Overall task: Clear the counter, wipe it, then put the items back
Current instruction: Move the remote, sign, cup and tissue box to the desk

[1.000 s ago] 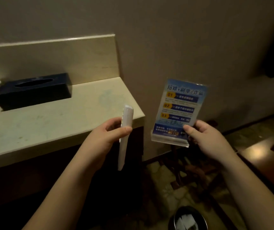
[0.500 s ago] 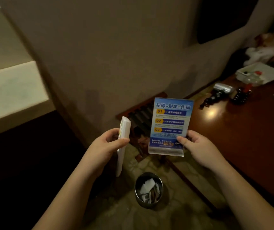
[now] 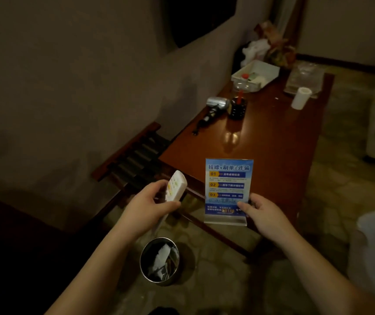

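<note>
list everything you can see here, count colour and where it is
white remote control: 1, white with coloured buttons, held in left hand
blue printed sign in clear acrylic stand: 1, blue and clear, held in right hand over the table's near end
reddish-brown wooden table: 1, right of centre
silver hair dryer: 1, silver and black, lying on table
black round cup: 1, beside the dryer
white rectangular tray: 1, table's far end, holds small items
white cylinder: 1, far right of table
metal waste bin: 1, on floor, paper inside
dark slatted wooden rack: 1, against wall
left hand: 1, grips remote
right hand: 1, pinches sign
</note>
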`<state>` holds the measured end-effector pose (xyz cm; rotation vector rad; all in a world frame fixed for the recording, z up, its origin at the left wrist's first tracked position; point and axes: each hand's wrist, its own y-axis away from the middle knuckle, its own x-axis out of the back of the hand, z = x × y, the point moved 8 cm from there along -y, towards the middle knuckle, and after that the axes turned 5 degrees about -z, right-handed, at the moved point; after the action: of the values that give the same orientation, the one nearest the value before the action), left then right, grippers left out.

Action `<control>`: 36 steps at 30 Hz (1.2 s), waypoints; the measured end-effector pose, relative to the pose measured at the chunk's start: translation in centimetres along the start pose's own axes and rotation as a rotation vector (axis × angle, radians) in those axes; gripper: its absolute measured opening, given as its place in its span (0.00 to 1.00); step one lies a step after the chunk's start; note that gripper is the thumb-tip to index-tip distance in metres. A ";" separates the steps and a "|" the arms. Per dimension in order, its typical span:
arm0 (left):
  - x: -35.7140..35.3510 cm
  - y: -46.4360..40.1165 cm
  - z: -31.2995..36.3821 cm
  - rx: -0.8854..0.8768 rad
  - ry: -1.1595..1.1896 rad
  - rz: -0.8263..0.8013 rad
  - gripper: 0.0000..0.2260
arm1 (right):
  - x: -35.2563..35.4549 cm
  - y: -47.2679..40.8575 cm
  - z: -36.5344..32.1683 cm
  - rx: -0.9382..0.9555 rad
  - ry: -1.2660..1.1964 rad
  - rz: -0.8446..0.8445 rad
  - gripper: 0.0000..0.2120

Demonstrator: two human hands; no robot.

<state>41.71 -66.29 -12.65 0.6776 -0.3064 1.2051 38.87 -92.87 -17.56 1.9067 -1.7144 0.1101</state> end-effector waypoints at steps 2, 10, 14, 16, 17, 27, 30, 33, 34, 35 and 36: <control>-1.5 -1.7 1.9 -0.058 -0.089 -0.025 0.29 | 1.7 0.0 1.6 -0.023 -0.019 0.029 0.04; -5.9 -9.6 7.2 -0.250 -0.295 -0.116 0.31 | 8.0 -1.4 6.0 -0.101 -0.104 0.213 0.07; -7.7 -14.8 8.7 -0.299 -0.329 -0.171 0.30 | 11.0 -3.4 7.2 -0.150 -0.129 0.268 0.07; -8.6 -17.8 9.4 -0.320 -0.362 -0.199 0.30 | 12.5 -5.3 7.6 -0.164 -0.137 0.294 0.07; -8.9 -19.5 9.8 -0.332 -0.381 -0.212 0.30 | 13.2 -6.5 7.8 -0.173 -0.144 0.309 0.08; -12.7 -37.8 12.2 -0.396 -0.675 -0.351 0.30 | 19.3 -21.1 9.0 -0.246 -0.108 0.410 0.12; -14.6 -42.3 12.7 -0.465 -0.840 -0.400 0.29 | 20.6 -25.6 9.3 -0.244 -0.107 0.432 0.12; -16.6 -46.0 12.7 -0.525 -0.967 -0.449 0.29 | 21.8 -29.4 9.8 -0.253 -0.109 0.459 0.12; -17.2 -47.1 12.7 -0.543 -1.001 -0.459 0.29 | 22.1 -30.6 10.1 -0.258 -0.111 0.469 0.12; -17.7 -48.0 12.7 -0.560 -1.025 -0.466 0.28 | 22.4 -31.6 10.2 -0.261 -0.113 0.479 0.12; -18.1 -48.9 12.7 -0.574 -1.044 -0.469 0.28 | 22.7 -32.7 10.4 -0.264 -0.113 0.488 0.12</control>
<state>82.51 -97.36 -28.55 0.7584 -1.2327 0.1930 70.28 -117.25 -28.18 1.3018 -2.1234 -0.0404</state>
